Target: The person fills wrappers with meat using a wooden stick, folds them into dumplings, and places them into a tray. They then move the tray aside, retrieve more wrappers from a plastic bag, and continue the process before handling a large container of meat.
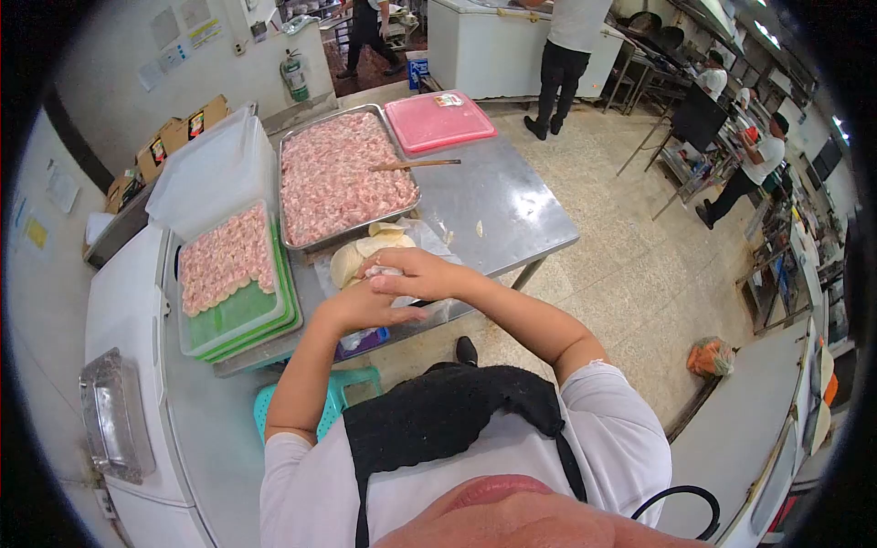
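My left hand point(354, 309) and my right hand point(422, 273) meet over the near edge of the steel table. Between them shows a small pale dumpling point(385, 270), cupped by the left hand while the right fingers close over it; most of it is hidden. Just beyond the hands lie round dough wrappers point(351, 262) on a plastic sheet. A large metal tray point(285, 239) of pink minced meat filling point(343, 169) stands behind them, with a wooden stick point(416, 164) across its right side. To the left, rows of filled dumplings point(224, 260) sit on a green-based tray point(245, 315).
A pink lid point(438, 121) lies at the table's far end. Clear plastic bins point(203, 173) are stacked at left, and a teal stool point(336, 402) is below the table. Other people point(763, 160) stand farther off. A bag of orange items point(711, 357) is at right.
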`<act>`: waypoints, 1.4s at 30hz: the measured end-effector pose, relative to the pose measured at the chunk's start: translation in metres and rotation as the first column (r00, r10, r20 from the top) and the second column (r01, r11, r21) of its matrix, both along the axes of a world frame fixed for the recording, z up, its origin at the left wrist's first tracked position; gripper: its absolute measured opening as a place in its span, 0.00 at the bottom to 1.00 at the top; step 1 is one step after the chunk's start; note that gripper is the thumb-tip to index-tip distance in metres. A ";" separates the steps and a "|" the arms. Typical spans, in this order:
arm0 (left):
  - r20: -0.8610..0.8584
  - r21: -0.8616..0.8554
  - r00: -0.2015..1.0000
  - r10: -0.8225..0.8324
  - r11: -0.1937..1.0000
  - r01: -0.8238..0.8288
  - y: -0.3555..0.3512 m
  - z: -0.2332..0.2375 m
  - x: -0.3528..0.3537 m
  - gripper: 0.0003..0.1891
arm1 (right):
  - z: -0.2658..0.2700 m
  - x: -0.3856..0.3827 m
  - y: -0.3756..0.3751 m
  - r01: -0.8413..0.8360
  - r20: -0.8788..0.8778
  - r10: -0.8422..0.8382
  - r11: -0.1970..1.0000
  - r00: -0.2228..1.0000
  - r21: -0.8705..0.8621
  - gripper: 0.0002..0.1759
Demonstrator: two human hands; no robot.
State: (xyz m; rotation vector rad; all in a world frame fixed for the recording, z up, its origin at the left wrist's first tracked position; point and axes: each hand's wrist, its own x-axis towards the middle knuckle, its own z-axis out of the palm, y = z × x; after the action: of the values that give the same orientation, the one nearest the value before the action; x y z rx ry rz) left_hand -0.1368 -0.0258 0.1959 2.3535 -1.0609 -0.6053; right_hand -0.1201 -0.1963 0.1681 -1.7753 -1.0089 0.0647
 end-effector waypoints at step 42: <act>-0.850 -0.405 0.526 -0.024 0.667 -0.625 0.102 -0.154 -0.024 0.36 | -0.189 -0.085 -0.208 0.731 -0.144 -0.940 0.331 0.309 -0.597 0.32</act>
State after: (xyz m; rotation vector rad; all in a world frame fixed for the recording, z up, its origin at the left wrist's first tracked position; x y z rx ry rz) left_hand -0.1606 0.0764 0.0416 1.2623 -0.2589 -0.8314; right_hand -0.2054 -0.4042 -0.0206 -2.3438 0.5170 0.0295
